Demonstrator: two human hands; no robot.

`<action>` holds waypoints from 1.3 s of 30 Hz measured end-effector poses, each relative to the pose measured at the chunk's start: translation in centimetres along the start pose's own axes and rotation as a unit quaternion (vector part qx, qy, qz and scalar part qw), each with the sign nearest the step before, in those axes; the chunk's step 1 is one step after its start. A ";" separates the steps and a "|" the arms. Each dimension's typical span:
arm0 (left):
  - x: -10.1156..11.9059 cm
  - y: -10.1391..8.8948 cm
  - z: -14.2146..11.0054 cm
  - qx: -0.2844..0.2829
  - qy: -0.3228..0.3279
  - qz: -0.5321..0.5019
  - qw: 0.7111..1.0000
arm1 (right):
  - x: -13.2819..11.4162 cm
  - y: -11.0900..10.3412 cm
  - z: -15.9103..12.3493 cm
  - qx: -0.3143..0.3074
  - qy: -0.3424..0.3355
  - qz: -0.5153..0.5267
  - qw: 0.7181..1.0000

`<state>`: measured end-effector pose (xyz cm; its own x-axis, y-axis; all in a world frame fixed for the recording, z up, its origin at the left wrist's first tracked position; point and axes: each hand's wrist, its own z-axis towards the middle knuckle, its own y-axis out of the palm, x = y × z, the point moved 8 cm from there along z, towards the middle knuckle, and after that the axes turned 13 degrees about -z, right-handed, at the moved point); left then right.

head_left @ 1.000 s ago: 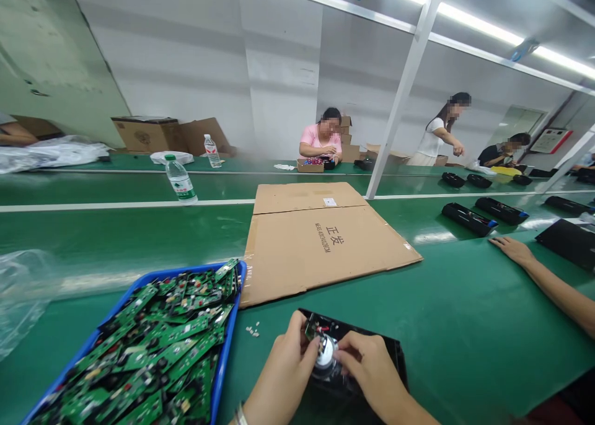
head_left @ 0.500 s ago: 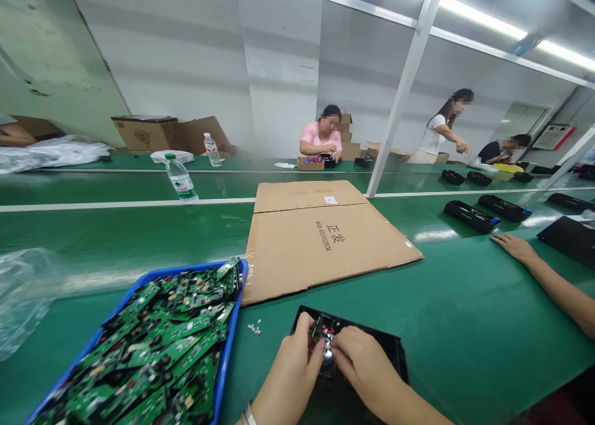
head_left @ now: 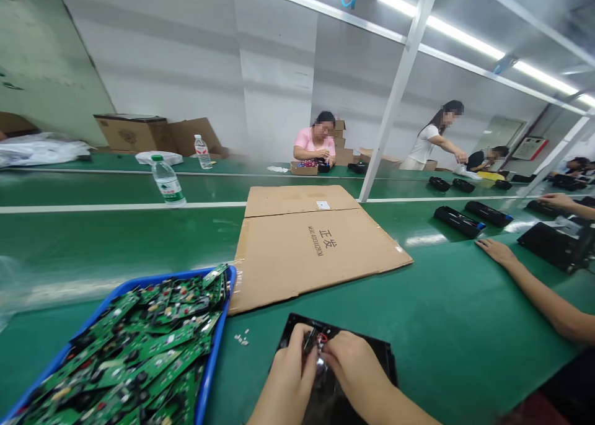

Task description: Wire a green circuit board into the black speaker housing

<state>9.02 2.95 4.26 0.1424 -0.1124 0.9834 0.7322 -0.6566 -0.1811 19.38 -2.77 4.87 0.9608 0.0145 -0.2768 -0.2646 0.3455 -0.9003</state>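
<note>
Head view: green tabletop (head_left: 455, 332) runs across the frame and is cut off at both sides. Flattened cardboard (head_left: 288, 264) lies on it at centre, and a blue tray (head_left: 212, 357) in the lower left, its near end lost below the edge, is heaped with green circuit boards (head_left: 153, 344), so its floor is hidden. At bottom centre is the black housing (head_left: 382, 350), its near part dark and covered by the forearms. Over it, the left hand (head_left: 292, 363) and right hand (head_left: 356, 363) meet with bent fingers, thumbs drawn inward; fingertips overlap the parts, so I cannot tell what either pinches. Another person's hand (head_left: 496, 251) rests flat at right, and clear plastic (head_left: 7, 289), blurred, is cropped at the left edge. Between the two working hands a silvery round part (head_left: 320, 364) shows only in part, with a bit of red wire (head_left: 321, 337) above it. Tiny white pieces (head_left: 242, 338), too small to identify, lie beside the tray.
</note>
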 end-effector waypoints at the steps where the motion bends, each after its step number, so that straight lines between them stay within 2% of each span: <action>1: 0.0 0.0 0.1 0.006 0.004 -0.003 1.000 | 0.2 0.5 0.0 -0.014 0.004 -0.015 1.000; 3: 0.3 -0.2 0.2 0.025 0.014 -0.010 1.000 | 0.7 1.2 0.0 -0.049 0.020 -0.030 0.998; 5: 0.5 -0.2 0.2 0.042 0.019 -0.015 0.999 | 1.1 1.2 0.2 -0.054 0.040 -0.022 0.997; 9: 0.1 -0.1 0.3 0.049 0.007 -0.018 0.999 | 0.9 1.5 0.6 -0.084 0.036 0.013 0.996; 13: -0.7 -0.2 0.3 0.055 -0.016 -0.012 0.998 | 0.6 1.6 0.8 -0.097 0.033 0.003 0.995; 16: -0.5 -0.2 0.2 0.064 -0.008 -0.005 0.998 | 0.4 1.5 1.0 -0.105 0.037 0.002 0.994; 19: -0.2 -0.1 0.2 0.053 0.014 -0.013 0.998 | 0.2 1.4 0.9 -0.117 0.043 0.007 0.992; 23: -0.3 0.0 0.5 0.016 0.005 -0.036 0.999 | 0.6 0.7 0.8 -0.119 0.045 0.034 0.991; 28: 0.7 -0.7 0.4 0.003 -0.030 0.005 1.000 | 2.8 -1.6 1.6 -0.103 0.056 0.065 0.991; 31: 1.7 -1.3 0.3 0.019 -0.035 0.026 0.999 | 3.6 -2.1 2.5 -0.122 0.045 -0.009 0.991; 35: 1.8 -1.5 0.2 0.018 -0.047 0.037 0.998 | 3.4 -0.1 3.5 -0.200 0.023 -0.129 0.971; 39: 1.2 -1.3 0.3 0.000 -0.062 0.045 0.997 | 3.2 1.9 4.0 -0.217 0.028 -0.169 0.961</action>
<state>8.46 3.92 5.66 0.2894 -0.0782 0.9540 0.7132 -0.6472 -0.2694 22.23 1.68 3.60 0.9953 -0.0837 0.0496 0.0410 -0.1016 -0.9940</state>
